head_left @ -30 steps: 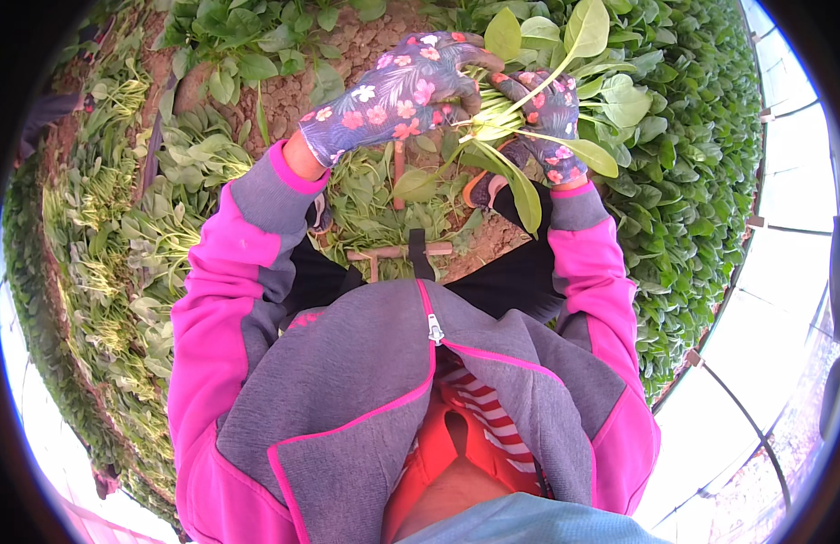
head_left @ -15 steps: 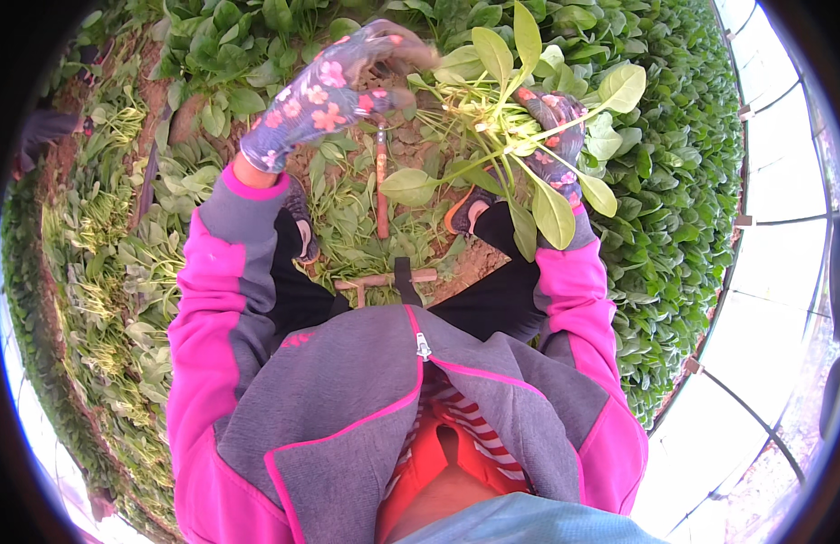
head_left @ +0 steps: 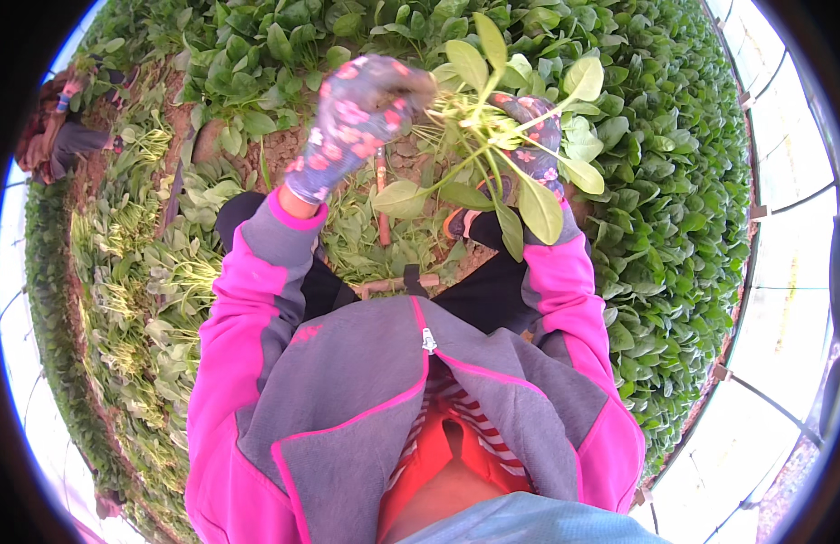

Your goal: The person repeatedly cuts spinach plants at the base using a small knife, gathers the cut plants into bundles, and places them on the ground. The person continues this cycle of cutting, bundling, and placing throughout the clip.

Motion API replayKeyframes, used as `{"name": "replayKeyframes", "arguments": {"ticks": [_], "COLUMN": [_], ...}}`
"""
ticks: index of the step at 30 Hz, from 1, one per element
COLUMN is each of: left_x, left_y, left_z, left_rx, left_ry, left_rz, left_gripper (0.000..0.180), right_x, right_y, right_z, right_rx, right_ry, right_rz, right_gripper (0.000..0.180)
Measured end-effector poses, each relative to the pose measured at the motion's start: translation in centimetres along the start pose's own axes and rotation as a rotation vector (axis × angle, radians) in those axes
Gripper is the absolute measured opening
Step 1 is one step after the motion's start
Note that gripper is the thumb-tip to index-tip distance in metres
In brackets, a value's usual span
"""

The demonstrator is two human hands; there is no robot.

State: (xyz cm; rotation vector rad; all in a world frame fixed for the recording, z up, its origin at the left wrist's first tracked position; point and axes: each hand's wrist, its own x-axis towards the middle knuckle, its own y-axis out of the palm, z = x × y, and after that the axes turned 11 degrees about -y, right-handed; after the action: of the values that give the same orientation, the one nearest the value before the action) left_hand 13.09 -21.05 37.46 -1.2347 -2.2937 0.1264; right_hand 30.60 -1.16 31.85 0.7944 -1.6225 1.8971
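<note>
A bunch of leafy greens that looks like spinach (head_left: 538, 207) is in my right hand (head_left: 538, 127), which wears a dark flowered glove. The fingers wrap round its stems; broad leaves fan toward me and to the right, and the pale stem bases point left. My left hand (head_left: 361, 113), in a matching glove, is closed with its fingertips right at those stem bases. Motion slightly blurs these fingertips, and what they pinch is hidden. Below the hands, a wooden-handled tool (head_left: 382, 201) lies on the ground between my feet.
Dense standing greens (head_left: 665, 227) fill the right side and the far end. Cut greens (head_left: 121, 308) lie in rows at the left. Another person (head_left: 62, 127) crouches at the far left. A wooden bar (head_left: 397, 284) with a dark strap is just before my jacket.
My left hand has moved right to the stem bases, and its fingers have closed from a more spread shape. The bunch has shifted slightly left. The other person shows more fully.
</note>
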Motion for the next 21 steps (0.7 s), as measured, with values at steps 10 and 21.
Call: {"name": "replayKeyframes", "arguments": {"ticks": [10,21], "left_x": [-1.2,-2.7], "left_y": [2.2,4.6], "left_z": [-3.4,-7.1], "left_rx": [0.424,0.079], "left_ry": [0.22,0.182], "left_rz": [0.124,0.222], "left_gripper": [0.04,0.009], "right_x": [-3.9,-4.4], "right_y": [-6.6,-7.7], "right_z": [1.9,6.0], "right_rx": [-0.155,-0.108], "right_ry": [-0.089,-0.075], "right_rz": [-0.135,-0.087], "right_gripper": [0.044,0.054]}}
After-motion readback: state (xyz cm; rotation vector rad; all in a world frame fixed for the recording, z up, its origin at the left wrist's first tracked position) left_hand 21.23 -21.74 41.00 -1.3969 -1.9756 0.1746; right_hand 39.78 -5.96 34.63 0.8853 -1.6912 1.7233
